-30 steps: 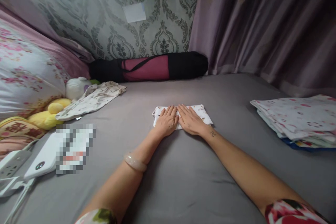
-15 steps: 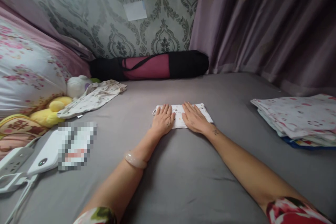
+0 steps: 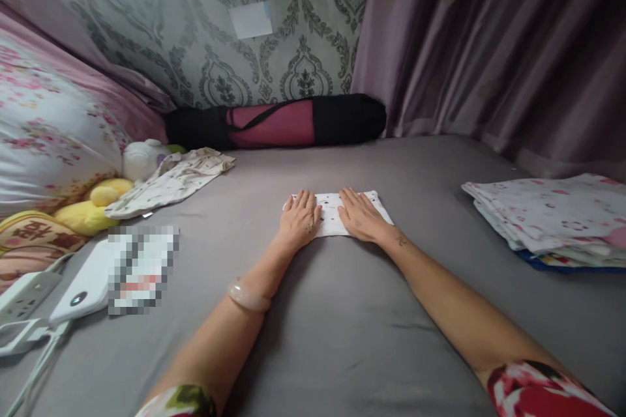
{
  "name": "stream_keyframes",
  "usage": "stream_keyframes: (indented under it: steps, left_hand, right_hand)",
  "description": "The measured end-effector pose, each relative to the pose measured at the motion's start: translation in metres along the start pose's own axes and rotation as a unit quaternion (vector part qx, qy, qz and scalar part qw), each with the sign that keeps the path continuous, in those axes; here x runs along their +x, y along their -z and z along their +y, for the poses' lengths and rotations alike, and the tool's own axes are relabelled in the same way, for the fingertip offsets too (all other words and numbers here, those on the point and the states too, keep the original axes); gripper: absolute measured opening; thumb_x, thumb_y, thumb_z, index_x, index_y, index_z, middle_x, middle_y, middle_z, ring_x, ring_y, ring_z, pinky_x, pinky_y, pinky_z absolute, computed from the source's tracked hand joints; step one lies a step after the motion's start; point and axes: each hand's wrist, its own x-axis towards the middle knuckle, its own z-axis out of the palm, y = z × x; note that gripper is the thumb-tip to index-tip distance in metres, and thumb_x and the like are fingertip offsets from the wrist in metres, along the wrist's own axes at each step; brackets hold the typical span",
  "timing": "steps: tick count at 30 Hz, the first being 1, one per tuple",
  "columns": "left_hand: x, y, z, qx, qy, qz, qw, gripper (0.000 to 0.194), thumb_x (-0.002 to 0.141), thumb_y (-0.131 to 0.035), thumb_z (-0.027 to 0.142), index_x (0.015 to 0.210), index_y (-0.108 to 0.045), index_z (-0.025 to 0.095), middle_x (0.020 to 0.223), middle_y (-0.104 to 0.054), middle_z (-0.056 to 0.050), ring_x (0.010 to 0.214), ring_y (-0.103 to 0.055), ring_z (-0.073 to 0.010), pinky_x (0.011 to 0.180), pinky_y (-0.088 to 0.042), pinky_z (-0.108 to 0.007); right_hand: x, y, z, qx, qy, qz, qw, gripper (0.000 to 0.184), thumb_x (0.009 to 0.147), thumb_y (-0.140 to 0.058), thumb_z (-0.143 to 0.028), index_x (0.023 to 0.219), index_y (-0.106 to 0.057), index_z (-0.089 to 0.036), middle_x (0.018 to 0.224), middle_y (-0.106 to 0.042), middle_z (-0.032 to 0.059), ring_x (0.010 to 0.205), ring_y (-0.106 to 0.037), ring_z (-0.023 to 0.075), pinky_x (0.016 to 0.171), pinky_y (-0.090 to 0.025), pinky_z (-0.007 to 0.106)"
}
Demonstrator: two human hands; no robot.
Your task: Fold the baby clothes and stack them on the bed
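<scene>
A small folded white cloth with tiny prints lies on the grey bedsheet in the middle of the view. My left hand rests flat on its left part, fingers stretched out. My right hand lies flat on its right part, fingers also extended. A strip of the cloth shows between the two hands. A pale bangle sits on my left wrist.
A stack of folded printed cloths lies at the right. A patterned garment, plush toys and a floral pillow are at the left, with a power strip and white device. A black and pink rolled bag lies along the wall.
My two hands, side by side and touching a second ago, have slid apart across the folded cloth, uncovering its middle.
</scene>
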Motion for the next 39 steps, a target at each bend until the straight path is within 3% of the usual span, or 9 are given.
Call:
stream_keyframes:
  steps: [5,11,18,25,28,33,39]
  left_hand:
    - [0.001,0.005,-0.006,-0.01,0.033,-0.005,0.999,0.057,0.1,-0.017,0.035,0.142,-0.041,0.006,0.15,-0.04,-0.016,0.143,-0.029,-0.0262,0.118,-0.02,-0.047]
    - [0.007,-0.003,-0.017,-0.071,0.032,-0.08,0.994,0.06,0.099,-0.021,0.039,0.143,-0.038,0.002,0.153,-0.033,-0.02,0.145,-0.024,-0.0306,0.117,-0.025,-0.046]
    - [0.007,-0.002,-0.023,-0.129,0.049,-0.072,0.988,0.053,0.1,-0.02,0.037,0.14,-0.042,0.011,0.152,-0.037,-0.014,0.144,-0.025,-0.0282,0.116,-0.025,-0.048]
    - [0.006,0.003,-0.031,-0.136,0.067,-0.017,0.988,0.049,0.1,-0.022,0.034,0.14,-0.044,0.015,0.151,-0.04,-0.01,0.144,-0.028,-0.0224,0.118,-0.021,-0.046]
    - [0.005,0.002,-0.032,-0.138,0.051,-0.037,0.988,0.048,0.099,-0.023,0.035,0.139,-0.045,0.017,0.151,-0.04,-0.01,0.144,-0.027,-0.0231,0.118,-0.021,-0.048]
    - [0.003,0.0,-0.032,-0.142,0.021,-0.075,0.987,0.048,0.098,-0.026,0.036,0.138,-0.045,0.016,0.153,-0.037,-0.011,0.145,-0.023,-0.0275,0.117,-0.021,-0.053]
    - [0.007,-0.007,-0.036,-0.164,0.034,-0.063,0.984,0.045,0.098,-0.026,0.036,0.134,-0.049,0.02,0.151,-0.041,-0.011,0.144,-0.028,-0.0269,0.115,-0.025,-0.053]
  right_hand:
    - [0.002,0.005,0.01,-0.017,-0.029,0.025,0.999,0.063,0.096,-0.019,-0.035,0.147,-0.032,-0.001,0.155,-0.029,0.0171,0.145,-0.023,0.0258,0.119,-0.015,0.044]
    - [0.004,-0.007,0.02,-0.026,-0.038,0.002,0.999,0.064,0.096,-0.017,-0.036,0.146,-0.033,-0.001,0.154,-0.03,0.0181,0.144,-0.025,0.0265,0.119,-0.016,0.044]
    - [0.006,-0.007,0.021,-0.014,-0.034,-0.013,0.999,0.065,0.096,-0.015,-0.039,0.147,-0.032,-0.003,0.154,-0.031,0.0174,0.144,-0.025,0.0257,0.119,-0.016,0.044]
    - [0.004,0.016,0.029,0.002,-0.032,-0.066,0.997,0.071,0.095,-0.018,-0.046,0.149,-0.029,-0.002,0.157,-0.026,0.0166,0.146,-0.019,0.0262,0.12,-0.014,0.042]
    - [-0.006,0.018,0.036,-0.015,-0.023,-0.037,0.999,0.071,0.095,-0.018,-0.048,0.149,-0.03,-0.003,0.156,-0.026,0.0156,0.146,-0.019,0.0266,0.12,-0.013,0.044]
    - [-0.022,0.003,0.044,-0.013,-0.027,-0.024,0.999,0.072,0.095,-0.013,-0.047,0.148,-0.032,-0.002,0.155,-0.03,0.0157,0.146,-0.019,0.0256,0.119,-0.017,0.04]
    - [-0.02,0.007,0.043,-0.009,-0.031,-0.035,0.999,0.069,0.094,-0.017,-0.046,0.148,-0.034,-0.007,0.155,-0.032,0.0127,0.145,-0.021,0.0274,0.119,-0.017,0.045]
